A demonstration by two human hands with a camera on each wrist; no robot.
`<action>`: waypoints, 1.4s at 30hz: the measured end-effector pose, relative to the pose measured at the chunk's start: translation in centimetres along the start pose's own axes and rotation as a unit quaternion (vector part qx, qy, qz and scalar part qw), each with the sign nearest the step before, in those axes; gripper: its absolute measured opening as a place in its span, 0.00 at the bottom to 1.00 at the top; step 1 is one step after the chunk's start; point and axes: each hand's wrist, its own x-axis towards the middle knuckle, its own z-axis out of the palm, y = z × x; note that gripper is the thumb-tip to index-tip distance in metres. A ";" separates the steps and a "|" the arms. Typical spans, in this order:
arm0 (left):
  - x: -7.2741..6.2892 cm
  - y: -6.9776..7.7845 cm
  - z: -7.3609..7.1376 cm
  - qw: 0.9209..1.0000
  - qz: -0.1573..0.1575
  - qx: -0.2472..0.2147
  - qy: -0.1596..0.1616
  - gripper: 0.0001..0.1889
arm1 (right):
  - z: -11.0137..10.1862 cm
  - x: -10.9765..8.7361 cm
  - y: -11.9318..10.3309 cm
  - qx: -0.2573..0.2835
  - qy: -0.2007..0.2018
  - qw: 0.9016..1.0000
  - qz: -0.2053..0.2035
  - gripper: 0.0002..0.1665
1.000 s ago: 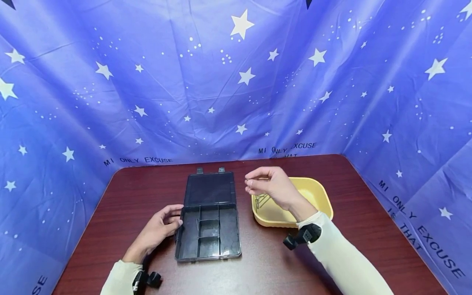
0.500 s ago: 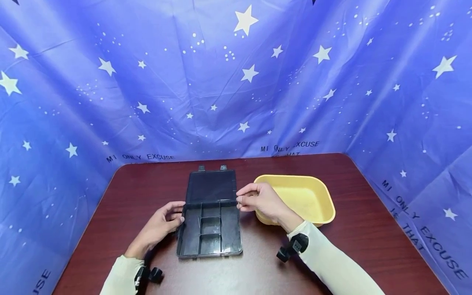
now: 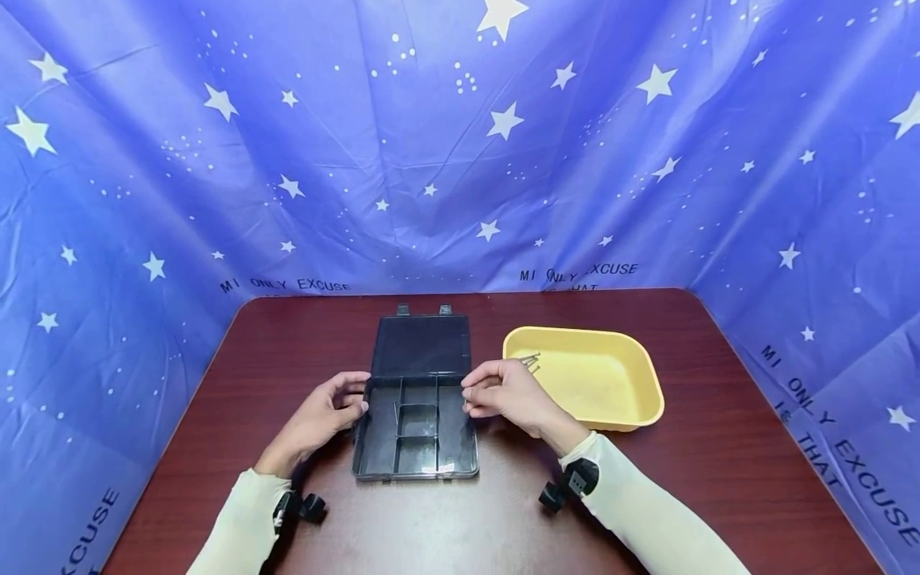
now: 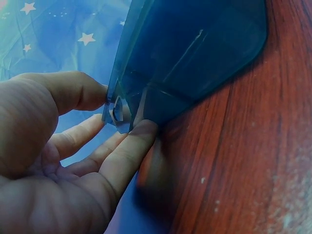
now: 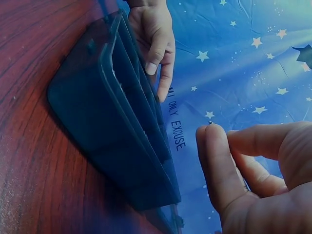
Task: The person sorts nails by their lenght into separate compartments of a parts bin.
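Observation:
A dark translucent compartment box (image 3: 417, 471) lies on the table with its lid (image 3: 422, 345) laid back. My left hand (image 3: 314, 417) grips the left side of the box near the hinge; in the left wrist view the thumb is on the rim and a finger underneath. Thumb and fingertips of my right hand (image 3: 513, 397) pinch a thin metal screw (image 3: 465, 405), mostly hidden by the fingers, over the right edge of the box. Only a tiny dark tip shows in the right wrist view. Inside the left compartment, a thin screw (image 3: 396, 412) leans by the divider.
To the right stands a yellow plastic bin (image 3: 632, 371), with several thin screws (image 3: 530, 362) at its left end. A reddish-brown wooden table (image 3: 302, 335) carries everything. A blue star-printed curtain (image 3: 402, 144) encloses the back and sides.
My right hand has moved left and slightly down from above the yellow bin to the box's right edge, carrying the screw. The left hand keeps its grip. The head view has shifted slightly.

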 end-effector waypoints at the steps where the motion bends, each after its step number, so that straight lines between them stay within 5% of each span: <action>1: 0.0 0.0 0.0 1.000 0.001 0.002 0.000 0.30 | 0.0 0.0 0.0 -0.003 0.002 1.000 0.003 0.13; 27: 0.4 -0.3 -0.2 1.000 -0.004 0.006 -0.004 0.29 | -0.1 0.4 -0.1 0.001 0.007 1.000 0.014 0.18; 42: 0.3 -0.5 -0.3 1.000 -0.007 0.009 -0.003 0.29 | -1.9 -0.1 -1.5 -0.023 0.033 0.999 -0.032 0.19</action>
